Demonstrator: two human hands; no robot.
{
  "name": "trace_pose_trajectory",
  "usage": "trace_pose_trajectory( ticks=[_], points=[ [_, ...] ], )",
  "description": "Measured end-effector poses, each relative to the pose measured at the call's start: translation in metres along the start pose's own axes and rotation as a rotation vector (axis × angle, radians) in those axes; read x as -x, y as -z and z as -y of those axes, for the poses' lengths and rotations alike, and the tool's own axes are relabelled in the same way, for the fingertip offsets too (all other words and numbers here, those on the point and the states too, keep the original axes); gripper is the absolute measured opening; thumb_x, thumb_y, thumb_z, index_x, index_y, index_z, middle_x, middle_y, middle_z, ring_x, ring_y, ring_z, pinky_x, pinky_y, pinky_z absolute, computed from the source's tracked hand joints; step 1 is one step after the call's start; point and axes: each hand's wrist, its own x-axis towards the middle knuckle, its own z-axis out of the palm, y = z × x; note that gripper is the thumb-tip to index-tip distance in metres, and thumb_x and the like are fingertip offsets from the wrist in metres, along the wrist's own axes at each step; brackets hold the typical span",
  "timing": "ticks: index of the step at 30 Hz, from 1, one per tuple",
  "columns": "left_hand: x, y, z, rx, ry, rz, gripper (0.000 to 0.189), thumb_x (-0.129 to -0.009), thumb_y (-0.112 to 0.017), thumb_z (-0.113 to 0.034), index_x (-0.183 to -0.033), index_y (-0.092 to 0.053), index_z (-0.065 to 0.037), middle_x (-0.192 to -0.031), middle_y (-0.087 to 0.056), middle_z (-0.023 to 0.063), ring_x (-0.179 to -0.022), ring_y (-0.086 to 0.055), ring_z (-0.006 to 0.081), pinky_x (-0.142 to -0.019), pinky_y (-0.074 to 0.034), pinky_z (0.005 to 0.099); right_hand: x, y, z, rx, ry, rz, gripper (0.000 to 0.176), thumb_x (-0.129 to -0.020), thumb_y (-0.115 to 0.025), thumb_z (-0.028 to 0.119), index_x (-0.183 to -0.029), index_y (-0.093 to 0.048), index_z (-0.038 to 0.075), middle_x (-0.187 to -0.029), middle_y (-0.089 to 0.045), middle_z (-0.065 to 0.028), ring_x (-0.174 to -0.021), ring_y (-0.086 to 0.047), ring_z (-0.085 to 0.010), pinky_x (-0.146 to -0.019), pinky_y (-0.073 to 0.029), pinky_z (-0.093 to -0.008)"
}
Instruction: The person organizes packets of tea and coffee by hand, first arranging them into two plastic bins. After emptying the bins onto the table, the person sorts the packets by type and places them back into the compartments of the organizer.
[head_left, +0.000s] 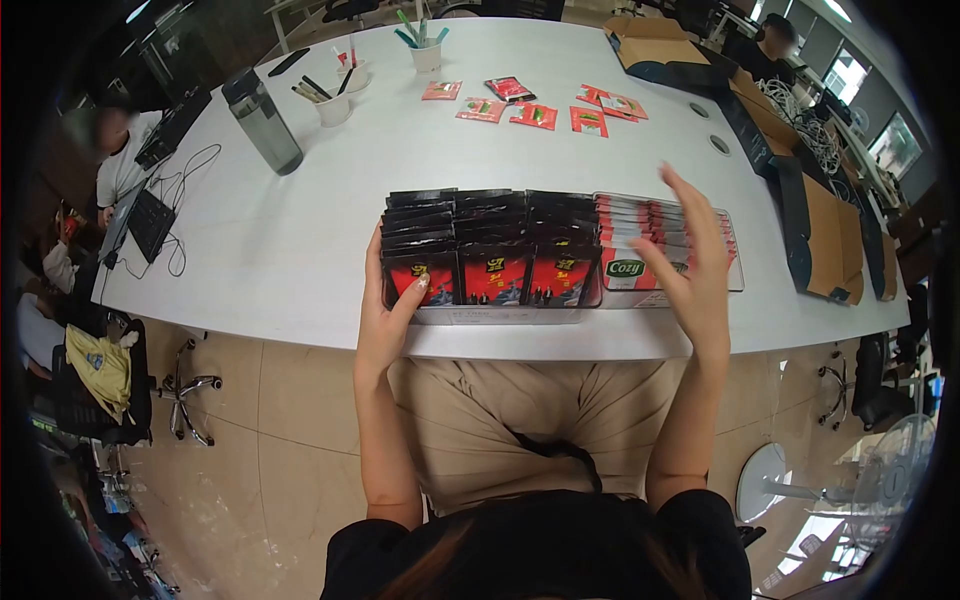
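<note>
Rows of black and red coffee sachets (494, 277) stand upright in a clear plastic box (592, 294) near the table's front edge. My left hand (388, 308) grips the box's left end, its thumb pressed on the front sachet and its fingers hidden behind the side. To the right, a second clear organizer (735, 262) holds rows of red and white Cozy tea bags (626, 268). Above these tea bags is my right hand (692, 250), open, with thumb and fingers spread and nothing between them.
Several loose red packets (533, 116) lie farther back on the white table (330, 230). A grey bottle (262, 122) and cups of pens (334, 108) stand at the left. Open cardboard boxes (825, 225) line the right edge. Other people sit at both sides.
</note>
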Motion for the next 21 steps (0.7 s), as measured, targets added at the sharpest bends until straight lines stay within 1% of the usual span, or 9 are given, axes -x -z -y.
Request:
trace_pose_trajectory(
  ticks=[3, 5, 8, 11, 12, 15, 16, 19, 21],
  points=[
    [0.000, 0.000, 0.000, -0.005, -0.006, -0.006, 0.071, -0.087, -0.056, -0.005, -0.149, -0.020, -0.001, -0.142, -0.040, 0.0142, -0.129, -0.042, 0.0216, -0.109, -0.030, 0.0338, 0.029, 0.023, -0.033, 0.013, -0.181, -0.252, 0.049, -0.084, -0.070, 0.013, -0.129, -0.055, 0.003, -0.125, -0.058, -0.0118, -0.114, -0.055, -0.0218, -0.099, -0.040, -0.0347],
    [0.000, 0.001, 0.002, -0.022, 0.000, -0.011, 0.071, -0.088, -0.056, -0.006, -0.149, -0.020, -0.001, -0.141, -0.041, 0.0142, -0.128, -0.043, 0.0214, -0.109, -0.031, 0.0336, 0.051, 0.037, -0.064, 0.154, -0.278, -0.364, 0.042, -0.093, -0.059, 0.017, -0.132, -0.052, 0.001, -0.126, -0.059, -0.0130, -0.115, -0.054, -0.0213, -0.100, -0.040, -0.0340],
    [0.001, 0.000, 0.001, -0.050, -0.030, -0.025, 0.070, -0.089, -0.055, -0.006, -0.149, -0.020, 0.000, -0.139, -0.043, 0.0140, -0.126, -0.044, 0.0211, -0.108, -0.032, 0.0331, 0.077, 0.043, -0.108, -0.062, -0.425, -0.499, 0.045, -0.101, -0.045, 0.029, -0.135, -0.049, 0.000, -0.130, -0.056, -0.0168, -0.118, -0.054, -0.0222, -0.100, -0.039, -0.0335],
    [0.001, -0.001, 0.001, -0.074, -0.038, -0.045, 0.068, -0.090, -0.054, -0.008, -0.149, -0.020, -0.001, -0.140, -0.042, 0.0142, -0.126, -0.044, 0.0208, -0.108, -0.032, 0.0329, 0.092, 0.040, -0.127, -0.515, -0.571, -0.353, 0.053, -0.103, -0.033, 0.039, -0.138, -0.045, 0.001, -0.133, -0.053, -0.0208, -0.121, -0.053, -0.0241, -0.101, -0.039, -0.0349],
    [0.001, -0.003, -0.002, -0.077, -0.039, -0.053, 0.068, -0.090, -0.054, -0.008, -0.149, -0.020, -0.001, -0.141, -0.042, 0.0143, -0.127, -0.044, 0.0208, -0.108, -0.032, 0.0330, 0.087, 0.029, -0.117, -0.458, -0.573, -0.393, 0.059, -0.103, -0.028, 0.047, -0.140, -0.043, 0.003, -0.131, -0.055, -0.0207, -0.117, -0.055, -0.0232, -0.099, -0.040, -0.0335],
    [0.001, -0.004, -0.003, -0.098, -0.055, -0.076, 0.065, -0.091, -0.051, -0.011, -0.149, -0.022, -0.003, -0.144, -0.038, 0.0144, -0.128, -0.042, 0.0205, -0.108, -0.031, 0.0331, 0.088, 0.028, -0.111, -0.459, -0.502, -0.377, 0.065, -0.101, -0.030, 0.051, -0.142, -0.038, 0.001, -0.129, -0.055, -0.0223, -0.120, -0.054, -0.0260, -0.098, -0.041, -0.0348],
    [0.001, -0.004, -0.003, -0.096, -0.056, -0.095, 0.065, -0.091, -0.051, -0.011, -0.149, -0.022, -0.003, -0.144, -0.038, 0.0144, -0.129, -0.041, 0.0203, -0.108, -0.031, 0.0332, 0.087, 0.028, -0.109, -0.466, -0.481, -0.378, 0.070, -0.099, -0.035, 0.055, -0.142, -0.038, 0.000, -0.128, -0.054, -0.0274, -0.119, -0.054, -0.0293, -0.100, -0.040, -0.0381],
    [-0.002, -0.004, 0.000, -0.147, -0.102, -0.193, 0.058, -0.094, -0.049, -0.013, -0.147, -0.029, -0.004, -0.141, -0.042, 0.0137, -0.126, -0.044, 0.0192, -0.106, -0.033, 0.0319, 0.089, 0.026, -0.111, -0.349, -0.312, -0.328, 0.075, -0.096, -0.038, 0.059, -0.142, -0.038, -0.001, -0.127, -0.055, -0.0276, -0.118, -0.056, -0.0300, -0.100, -0.041, -0.0392],
    [-0.001, -0.005, 0.000, -0.168, -0.082, -0.269, 0.055, -0.095, -0.049, -0.013, -0.146, -0.032, -0.003, -0.140, -0.044, 0.0132, -0.123, -0.047, 0.0183, -0.105, -0.035, 0.0311, 0.091, 0.028, -0.111, -0.350, -0.336, -0.311, 0.082, -0.092, -0.043, 0.064, -0.141, -0.038, -0.002, -0.120, -0.060, -0.0254, -0.119, -0.056, -0.0293, -0.100, -0.041, -0.0399]
  ],
)
